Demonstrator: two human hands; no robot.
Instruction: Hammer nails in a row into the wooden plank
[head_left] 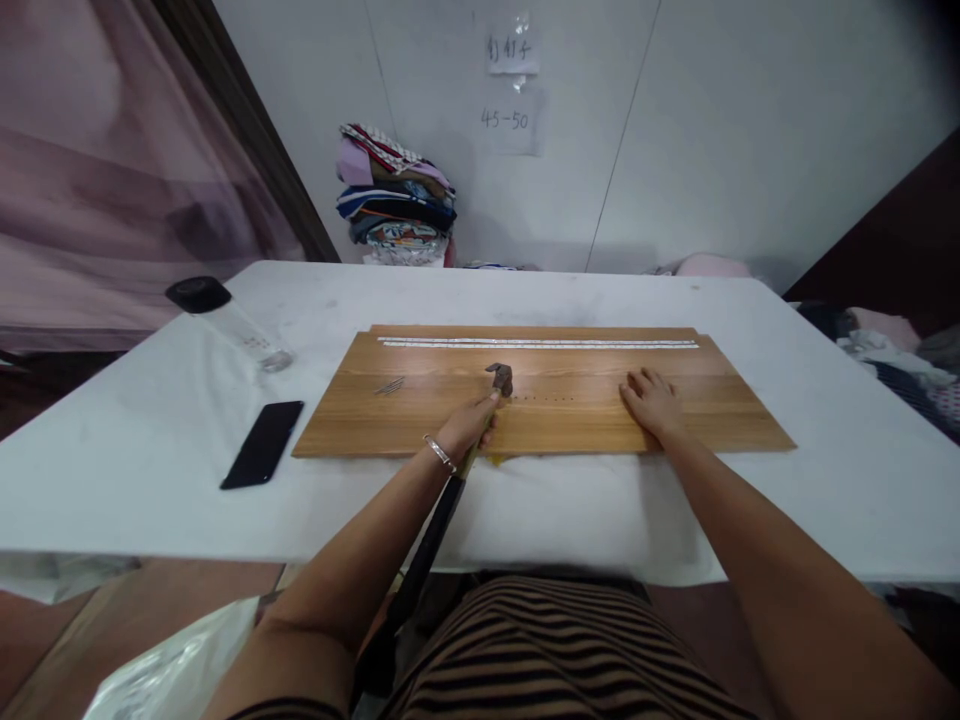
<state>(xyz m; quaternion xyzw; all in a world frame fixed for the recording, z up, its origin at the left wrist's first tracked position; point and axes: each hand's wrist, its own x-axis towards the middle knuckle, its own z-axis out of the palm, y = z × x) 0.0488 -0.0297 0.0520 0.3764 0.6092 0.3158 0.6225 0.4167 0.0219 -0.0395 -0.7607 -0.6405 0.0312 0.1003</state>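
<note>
My left hand [470,421] is wrapped round the upper handle of a claw hammer [501,379], close below its head. The head rests on or just above a wooden board [442,430], and the dark handle slants back toward my body. A row of small dark dots [544,399], nail heads or holes, runs rightward from the hammer head. My right hand [654,402] lies with fingers spread on the right part of the board. Several loose nails [390,385] lie on its left side. Two white strips [540,344] stretch along the far edge.
The board lies on a white table [525,510]. To its left are a black phone [262,445] and a clear bottle [236,325] with a black cap, lying tilted. A stack of folded cloth [397,195] stands by the wall behind, under paper signs [511,120].
</note>
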